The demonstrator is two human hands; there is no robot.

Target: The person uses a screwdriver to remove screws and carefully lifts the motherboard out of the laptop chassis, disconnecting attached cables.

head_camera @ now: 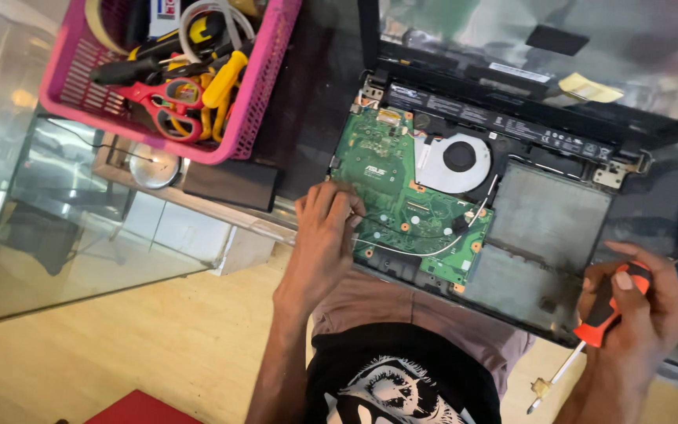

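Head view, right hand (643,302) gripping screwdriver (602,314)

Pink basket (256,94) (tools inside) cut off at top.

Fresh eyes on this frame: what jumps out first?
The opened laptop at centre-right, its green board and round fan bare. The left hand rests fingertips on the board's left edge; the right hand, lower right, grips an orange screwdriver with its tip pointing down toward the floor. Top left, a pink basket holds red scissors and yellow-handled tools.
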